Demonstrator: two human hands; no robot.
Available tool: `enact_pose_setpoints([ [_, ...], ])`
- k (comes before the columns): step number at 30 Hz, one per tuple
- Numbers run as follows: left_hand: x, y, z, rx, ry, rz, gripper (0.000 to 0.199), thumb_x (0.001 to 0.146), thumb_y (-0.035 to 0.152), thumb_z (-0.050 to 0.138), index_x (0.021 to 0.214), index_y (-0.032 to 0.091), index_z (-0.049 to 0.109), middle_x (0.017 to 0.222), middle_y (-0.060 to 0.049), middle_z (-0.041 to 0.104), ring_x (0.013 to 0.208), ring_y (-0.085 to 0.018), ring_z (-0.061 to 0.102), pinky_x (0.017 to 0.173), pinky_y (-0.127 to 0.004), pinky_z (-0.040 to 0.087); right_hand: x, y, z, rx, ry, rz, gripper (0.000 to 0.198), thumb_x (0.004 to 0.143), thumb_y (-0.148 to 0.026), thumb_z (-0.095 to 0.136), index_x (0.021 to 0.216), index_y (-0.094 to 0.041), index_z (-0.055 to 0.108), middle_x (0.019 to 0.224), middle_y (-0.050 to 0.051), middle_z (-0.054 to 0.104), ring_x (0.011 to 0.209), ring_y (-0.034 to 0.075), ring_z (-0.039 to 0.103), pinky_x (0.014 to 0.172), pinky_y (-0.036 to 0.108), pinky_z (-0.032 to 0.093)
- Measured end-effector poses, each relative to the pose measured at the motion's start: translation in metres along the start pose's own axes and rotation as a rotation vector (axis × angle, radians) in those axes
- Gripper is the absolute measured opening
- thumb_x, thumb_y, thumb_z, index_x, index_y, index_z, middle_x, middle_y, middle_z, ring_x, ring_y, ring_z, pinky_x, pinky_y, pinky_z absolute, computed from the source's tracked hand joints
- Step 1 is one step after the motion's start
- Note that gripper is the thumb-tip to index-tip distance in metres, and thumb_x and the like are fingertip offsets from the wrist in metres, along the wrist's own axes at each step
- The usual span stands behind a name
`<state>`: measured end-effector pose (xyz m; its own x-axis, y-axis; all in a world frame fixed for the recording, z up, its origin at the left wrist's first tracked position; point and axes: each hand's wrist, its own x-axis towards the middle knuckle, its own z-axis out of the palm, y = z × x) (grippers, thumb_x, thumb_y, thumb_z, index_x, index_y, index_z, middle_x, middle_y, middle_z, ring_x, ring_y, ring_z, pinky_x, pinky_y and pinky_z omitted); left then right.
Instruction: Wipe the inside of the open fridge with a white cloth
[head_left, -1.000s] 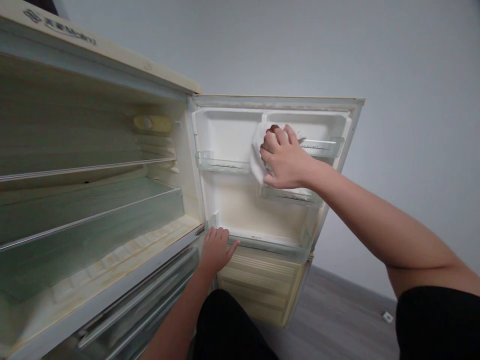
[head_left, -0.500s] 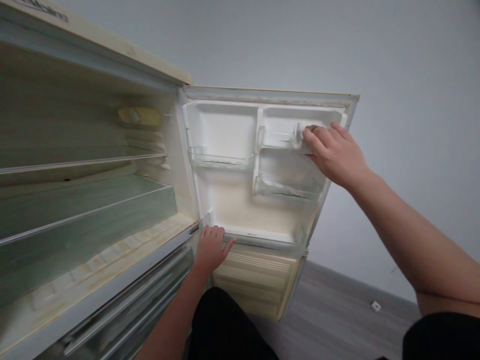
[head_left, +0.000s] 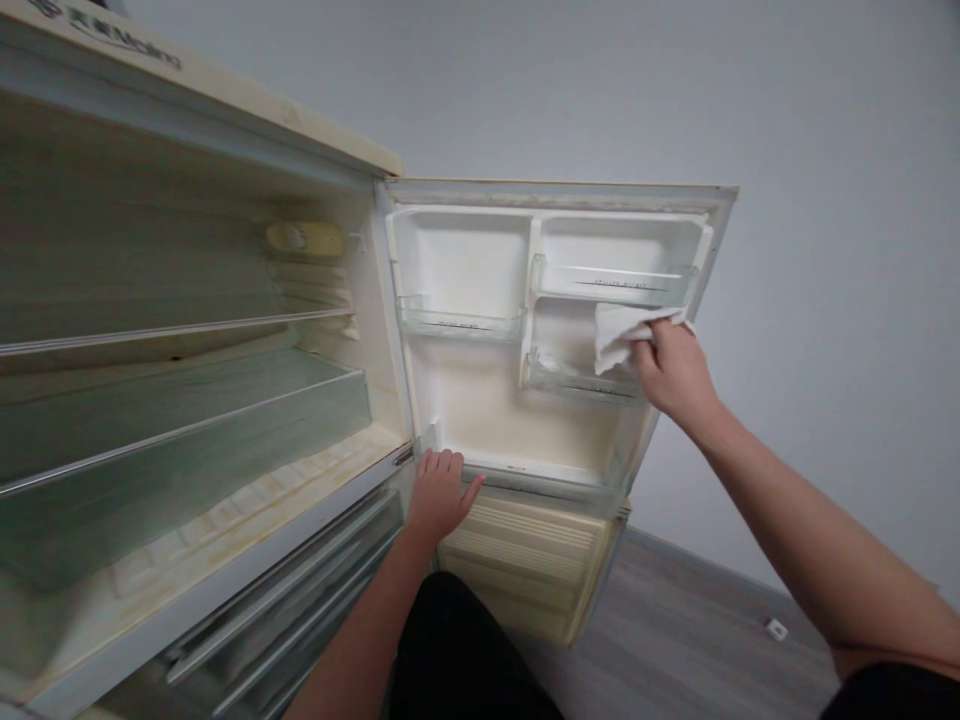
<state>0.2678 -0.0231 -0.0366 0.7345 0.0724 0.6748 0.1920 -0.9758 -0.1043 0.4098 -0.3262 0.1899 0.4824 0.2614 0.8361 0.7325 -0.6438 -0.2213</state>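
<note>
A white cloth [head_left: 616, 334] is bunched in my right hand [head_left: 675, 370], which is closed on it in front of the right part of the open fridge door [head_left: 502, 400]. One corner hangs loose to the left, between the upper right door shelf [head_left: 615, 284] and the middle right door shelf [head_left: 577, 380], hiding part of the latter. My left hand [head_left: 439, 492] grips the left end of the clear bottom door shelf [head_left: 540, 486], fingers over its rim and thumb sticking out to the right.
On the left stands the fridge body with a glass shelf [head_left: 172, 330], a clear drawer [head_left: 187, 490] and yellowish stains. Below are freezer drawers [head_left: 300, 610] and an open lower door [head_left: 525, 560]. A small white object [head_left: 776, 629] lies on the grey floor [head_left: 690, 620] near the wall.
My right hand has moved down with the cloth from the upper right shelf, and more of the cloth shows. My left hand stays on the bottom shelf. The view has shifted slightly left.
</note>
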Motion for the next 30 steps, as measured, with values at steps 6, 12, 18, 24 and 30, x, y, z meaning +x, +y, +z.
enact_pose_setpoints([
  [6,-0.001,0.000,0.004,-0.011,0.001,-0.003,0.036,0.098,0.051,0.047,0.094,0.019,0.061,0.092,-0.012,0.062,0.097,-0.032,0.057,0.101,-0.051,0.041,0.040,-0.044,0.048,0.923,0.009,0.237,0.031,0.084,-0.042,0.048,0.098,-0.022,0.066,0.081,0.006,0.069,0.087,0.026,0.067,0.073,0.038,0.057],
  [12,0.000,-0.001,0.001,-0.026,-0.010,-0.006,0.036,0.098,0.050,0.047,0.095,0.017,0.061,0.093,-0.013,0.062,0.098,-0.033,0.057,0.102,-0.051,0.041,0.055,-0.089,0.087,0.986,-0.118,0.156,0.035,0.081,-0.047,0.059,0.104,-0.020,0.065,0.088,0.008,0.071,0.088,0.024,0.067,0.078,0.038,0.057],
  [18,0.001,0.001,-0.002,-0.005,-0.032,-0.012,0.036,0.098,0.050,0.047,0.094,0.017,0.061,0.093,-0.013,0.062,0.097,-0.033,0.057,0.099,-0.051,0.042,0.053,-0.065,0.077,0.215,-0.448,-0.264,0.025,0.075,-0.018,0.060,0.098,-0.011,0.069,0.109,0.019,0.072,0.104,0.030,0.064,0.098,0.041,0.050],
  [24,0.000,0.002,0.001,-0.010,-0.011,-0.014,0.034,0.097,0.050,0.048,0.094,0.019,0.061,0.092,-0.012,0.061,0.097,-0.033,0.056,0.099,-0.051,0.042,0.060,-0.062,0.059,-0.098,-0.761,-0.437,0.014,0.077,-0.013,0.059,0.084,-0.014,0.070,0.095,0.014,0.075,0.089,0.024,0.067,0.081,0.030,0.049],
  [30,0.000,-0.001,-0.001,-0.029,-0.033,-0.009,0.035,0.097,0.051,0.047,0.093,0.018,0.060,0.092,-0.013,0.061,0.096,-0.033,0.056,0.097,-0.051,0.043,0.059,-0.032,0.035,0.002,-0.921,-0.496,0.011,0.077,-0.018,0.059,0.081,-0.019,0.070,0.091,0.010,0.075,0.085,0.025,0.068,0.081,0.035,0.050],
])
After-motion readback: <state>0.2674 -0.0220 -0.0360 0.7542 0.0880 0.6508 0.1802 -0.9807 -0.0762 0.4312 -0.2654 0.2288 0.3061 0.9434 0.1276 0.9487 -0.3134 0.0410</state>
